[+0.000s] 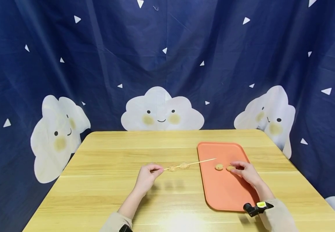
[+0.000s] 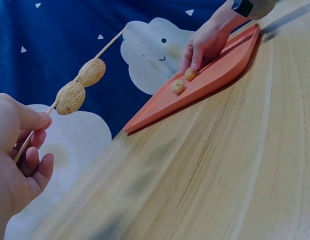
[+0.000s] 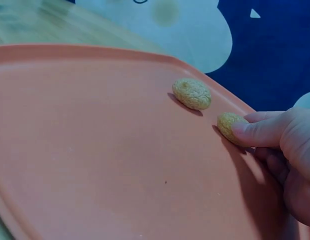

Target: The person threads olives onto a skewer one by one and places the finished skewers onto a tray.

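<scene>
My left hand [image 1: 147,176] pinches a thin wooden skewer [image 2: 111,42] near its blunt end, above the table. Two wrinkled, tan, oval food balls [image 2: 71,98] are threaded on it, side by side and close to the fingers. The skewer's bare pointed end reaches over the left edge of the orange tray [image 1: 228,193]. On that tray my right hand [image 1: 246,174] pinches another wrinkled oval ball [image 3: 230,129] between thumb and fingers. Just left of it in the head view lies a loose ball [image 1: 218,167] of the same kind.
A light wood table [image 1: 112,154] lies under everything, with the tray on its right side. Behind it hangs a dark blue curtain [image 1: 103,64] printed with white clouds and triangles. A black wrist device [image 1: 255,208] sits at the right sleeve, over the tray's near edge.
</scene>
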Tool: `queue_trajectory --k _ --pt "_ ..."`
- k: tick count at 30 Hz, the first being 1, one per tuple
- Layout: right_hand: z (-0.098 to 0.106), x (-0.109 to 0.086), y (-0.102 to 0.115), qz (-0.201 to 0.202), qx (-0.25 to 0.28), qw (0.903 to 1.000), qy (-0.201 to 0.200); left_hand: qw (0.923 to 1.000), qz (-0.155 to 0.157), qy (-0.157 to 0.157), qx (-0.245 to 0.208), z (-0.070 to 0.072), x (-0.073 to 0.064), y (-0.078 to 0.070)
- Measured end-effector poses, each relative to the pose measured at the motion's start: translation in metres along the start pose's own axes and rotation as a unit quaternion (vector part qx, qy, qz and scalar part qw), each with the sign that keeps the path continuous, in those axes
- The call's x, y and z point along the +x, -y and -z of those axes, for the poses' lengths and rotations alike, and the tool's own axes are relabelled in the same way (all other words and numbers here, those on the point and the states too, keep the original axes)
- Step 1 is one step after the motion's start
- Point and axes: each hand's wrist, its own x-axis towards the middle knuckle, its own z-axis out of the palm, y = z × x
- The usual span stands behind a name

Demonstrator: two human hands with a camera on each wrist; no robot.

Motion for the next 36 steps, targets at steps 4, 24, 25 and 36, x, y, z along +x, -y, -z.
queue_trajectory --k 4,24,25,36 --pt "-0.002 0.000 -0.001 -0.006 -0.010 0.9999 -0.006 1.0000 -0.003 0.000 -0.004 0.000 -0.001 0.001" --pt "-0.004 -0.004 0.015 0.054 -0.070 0.9920 -0.090 0.9999 0.015 0.002 0.004 0.004 -0.002 0.004" --pt "-0.005 -0.005 0.017 0.053 -0.065 0.9923 -0.091 0.9999 0.014 0.001 0.003 0.004 -0.002 0.004" --pt "-0.011 -0.011 0.045 0.065 0.097 0.9920 -0.048 0.9998 0.021 -0.004 0.003 0.006 -0.002 0.002"
